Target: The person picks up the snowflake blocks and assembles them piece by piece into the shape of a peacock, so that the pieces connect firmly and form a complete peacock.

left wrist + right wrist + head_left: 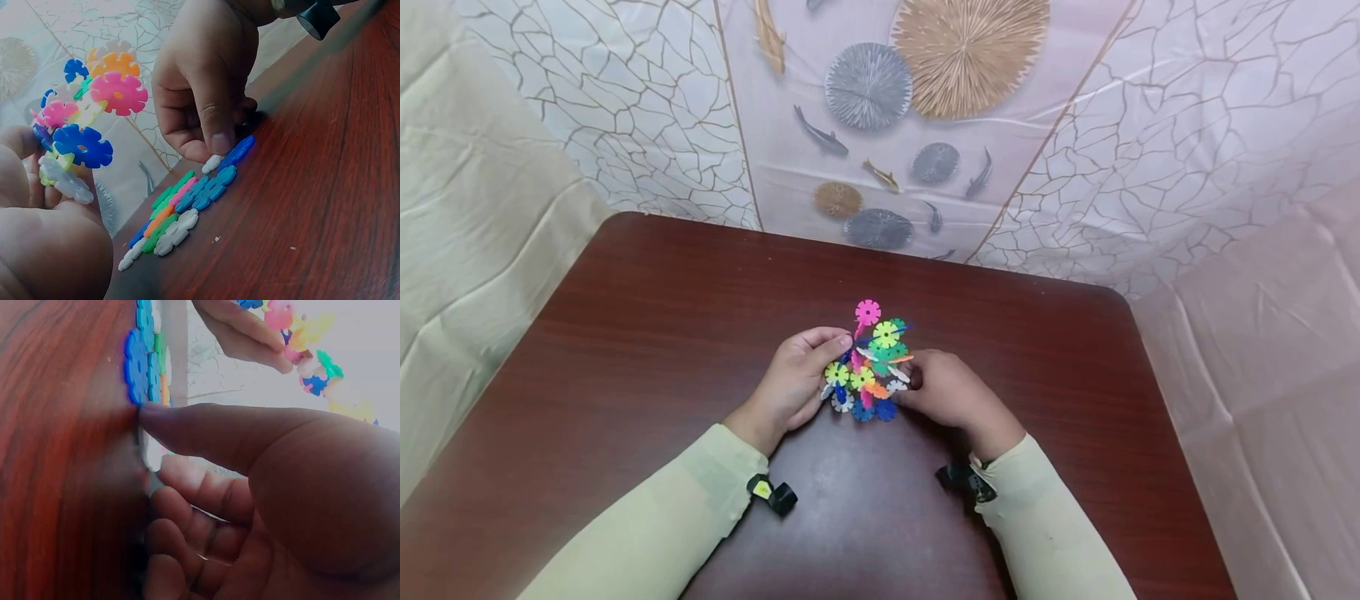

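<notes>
Sleeves, pale (655, 508); left hand (793, 375), fingers clamped on linked disc cluster (82, 149); right hand (951, 392), fingertips pinching white disc (212, 164); risk: uneven squeezing could pop the cluster apart.

- Legible text, brands or numbers: none in any view.
- Yellow patch (762, 489) on the black wrist device (783, 500) at the person's left wrist, head view: bears a small dark mark, too small to be read as a letter, number or sign.
</notes>
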`<state>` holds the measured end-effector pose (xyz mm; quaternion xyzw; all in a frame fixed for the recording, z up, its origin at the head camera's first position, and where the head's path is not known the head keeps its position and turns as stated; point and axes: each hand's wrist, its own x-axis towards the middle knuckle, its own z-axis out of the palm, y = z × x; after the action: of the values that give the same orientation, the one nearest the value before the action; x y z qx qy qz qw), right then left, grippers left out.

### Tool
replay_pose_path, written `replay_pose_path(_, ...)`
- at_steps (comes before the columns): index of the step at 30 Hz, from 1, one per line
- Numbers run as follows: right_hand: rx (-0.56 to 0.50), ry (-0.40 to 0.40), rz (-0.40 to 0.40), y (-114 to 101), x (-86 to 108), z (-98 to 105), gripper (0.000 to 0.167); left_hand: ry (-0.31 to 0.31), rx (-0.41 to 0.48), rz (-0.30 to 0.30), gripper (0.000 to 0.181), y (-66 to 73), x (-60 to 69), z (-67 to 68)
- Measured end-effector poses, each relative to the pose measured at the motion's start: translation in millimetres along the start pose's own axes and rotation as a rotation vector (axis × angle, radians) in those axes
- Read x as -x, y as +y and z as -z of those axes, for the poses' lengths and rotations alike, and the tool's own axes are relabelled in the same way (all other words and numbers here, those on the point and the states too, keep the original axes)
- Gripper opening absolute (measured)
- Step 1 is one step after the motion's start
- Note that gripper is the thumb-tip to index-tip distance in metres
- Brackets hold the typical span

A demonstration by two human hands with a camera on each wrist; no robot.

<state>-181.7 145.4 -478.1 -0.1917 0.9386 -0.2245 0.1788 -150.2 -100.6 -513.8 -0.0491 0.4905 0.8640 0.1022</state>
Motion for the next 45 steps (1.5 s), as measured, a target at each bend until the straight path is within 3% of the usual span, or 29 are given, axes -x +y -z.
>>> replay_pose_path(4,-0.02,0.009,0.065,4,3.0,6,0.019,-0.02,-0.003,0.006,0.018,1.1,1.3,-0.3)
replay_pose_path(7,-0.098,0.082,0.125,7,6.0,14,0.012,-0.029,-0.004,0.015,0.019,1.5,2.2,-0.4)
replay_pose_path(13,-0.479,0.319,0.252,6,14.4,31,0.023,-0.052,-0.009,0.041,0.015,2.9,4.6,-1.1)
replay_pose_path(16,-0.568,0.374,0.32,1,19.2,35,0.025,-0.089,-0.021,0.062,0.014,3.8,6.2,-1.3)
replay_pose_path(25,-0.432,0.422,0.404,-13,28.5,39,0.025,-0.183,-0.089,0.098,0.025,6.1,9.7,-0.8)
replay_pose_path(39,-0.258,0.483,0.593,-14,29.6,39,0.029,-0.163,-0.112,0.101,0.025,4.4,8.1,0.6)
replay_pose_path(45,-0.219,0.495,0.662,-15,30.8,39,0.031,-0.186,-0.088,0.116,0.032,6.2,8.6,0.3)
